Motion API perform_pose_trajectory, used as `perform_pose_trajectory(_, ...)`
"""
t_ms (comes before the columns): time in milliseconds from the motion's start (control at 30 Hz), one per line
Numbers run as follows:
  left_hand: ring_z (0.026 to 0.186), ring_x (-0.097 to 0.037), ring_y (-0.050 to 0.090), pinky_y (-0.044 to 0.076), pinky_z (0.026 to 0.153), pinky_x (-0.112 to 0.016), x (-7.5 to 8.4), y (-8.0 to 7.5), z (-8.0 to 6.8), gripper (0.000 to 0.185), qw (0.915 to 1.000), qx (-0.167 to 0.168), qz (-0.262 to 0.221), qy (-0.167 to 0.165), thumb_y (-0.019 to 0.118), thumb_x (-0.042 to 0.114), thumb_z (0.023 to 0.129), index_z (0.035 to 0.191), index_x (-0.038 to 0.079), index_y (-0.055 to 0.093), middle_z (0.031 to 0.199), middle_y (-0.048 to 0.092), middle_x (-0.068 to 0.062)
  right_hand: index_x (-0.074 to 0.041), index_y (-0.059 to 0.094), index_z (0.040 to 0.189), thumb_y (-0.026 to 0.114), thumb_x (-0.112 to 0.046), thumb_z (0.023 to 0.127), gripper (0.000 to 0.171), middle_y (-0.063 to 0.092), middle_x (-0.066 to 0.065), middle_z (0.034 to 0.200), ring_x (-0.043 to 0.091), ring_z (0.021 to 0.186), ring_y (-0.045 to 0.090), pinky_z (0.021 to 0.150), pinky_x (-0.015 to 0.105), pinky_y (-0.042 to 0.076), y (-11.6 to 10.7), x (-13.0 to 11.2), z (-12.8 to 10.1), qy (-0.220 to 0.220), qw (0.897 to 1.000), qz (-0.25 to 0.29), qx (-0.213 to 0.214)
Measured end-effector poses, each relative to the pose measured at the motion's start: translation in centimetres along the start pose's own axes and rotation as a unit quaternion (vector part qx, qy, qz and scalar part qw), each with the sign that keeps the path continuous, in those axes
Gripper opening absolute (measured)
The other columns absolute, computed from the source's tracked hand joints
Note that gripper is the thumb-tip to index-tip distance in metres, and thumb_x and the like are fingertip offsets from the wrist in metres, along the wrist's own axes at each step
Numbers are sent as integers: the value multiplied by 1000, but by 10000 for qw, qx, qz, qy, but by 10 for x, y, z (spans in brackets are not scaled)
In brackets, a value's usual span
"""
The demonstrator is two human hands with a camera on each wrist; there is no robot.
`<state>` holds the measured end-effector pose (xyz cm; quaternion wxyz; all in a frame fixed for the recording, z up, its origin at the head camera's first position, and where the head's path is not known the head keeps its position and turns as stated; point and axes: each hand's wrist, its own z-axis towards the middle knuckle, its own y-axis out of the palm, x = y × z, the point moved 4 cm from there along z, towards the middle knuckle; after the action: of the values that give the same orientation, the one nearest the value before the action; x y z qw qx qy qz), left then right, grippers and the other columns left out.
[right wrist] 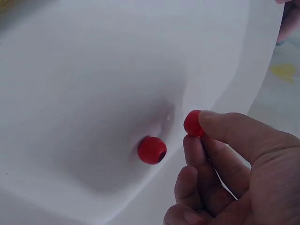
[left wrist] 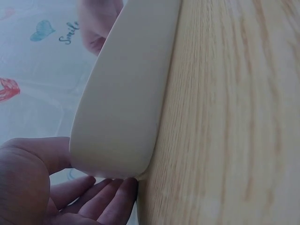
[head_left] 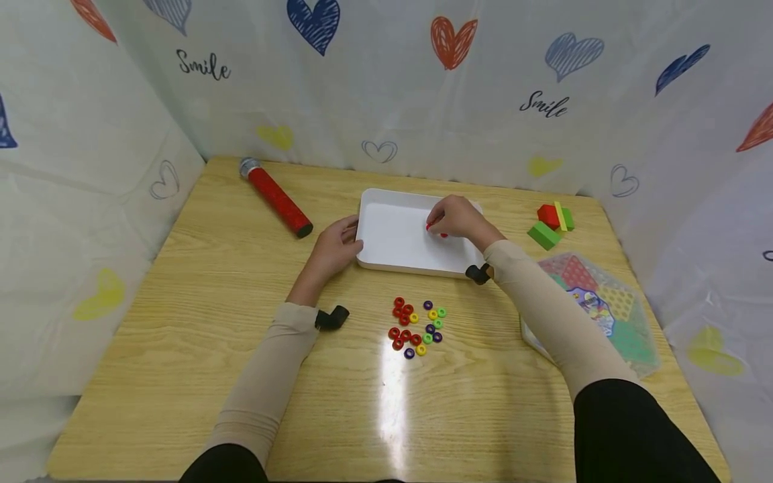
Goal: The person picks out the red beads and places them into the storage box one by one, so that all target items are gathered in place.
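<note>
On the far left we see a red tube [head_left: 276, 196] lying clear. Our left hand [head_left: 334, 249] grips the white tray's [head_left: 392, 235] left edge, fingers curled under it. Loose rings [head_left: 417, 328] sit just before the tray. Our right hand [head_left: 459, 217] pinches a red bead [right wrist: 192, 123] over the tray, another bead [right wrist: 152, 150] resting inside. Blocks [head_left: 552, 223] stand right.
</note>
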<state>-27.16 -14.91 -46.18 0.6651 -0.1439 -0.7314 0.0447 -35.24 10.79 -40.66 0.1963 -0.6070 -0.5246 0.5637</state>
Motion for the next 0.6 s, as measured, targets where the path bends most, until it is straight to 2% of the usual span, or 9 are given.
perform_pose_trajectory(100, 142, -25, 49, 45, 114, -38, 1, 0, 1, 61, 10000, 14, 5, 13, 59, 8, 96, 154, 7, 41, 157, 46, -13, -6, 78, 99, 75, -12, 87, 14, 74, 10, 94, 22, 74, 66, 67, 30, 52, 2, 1, 2, -41, 10000, -71, -20)
perform_pose_trajectory(367, 142, -27, 49, 46, 113, -40, 1, 1, 0, 61, 10000, -10, -30, 21, 60, 6, 96, 154, 6, 42, 156, 46, -14, -7, 78, 99, 75, -14, 87, 15, 74, 10, 99, 22, 89, 62, 77, 32, 50, 6, 2, 1, -80, 9996, -262, -45)
perform_pose_trajectory(600, 141, -26, 50, 47, 112, -39, 3, 0, -2, 60, 10000, 28, -53, 26, 60, 6, 96, 153, 6, 43, 156, 46, -14, -5, 76, 106, 76, -15, 88, 21, 73, 13, 101, 23, 81, 67, 72, 32, 54, -1, -2, -2, 85, 9999, -68, 18)
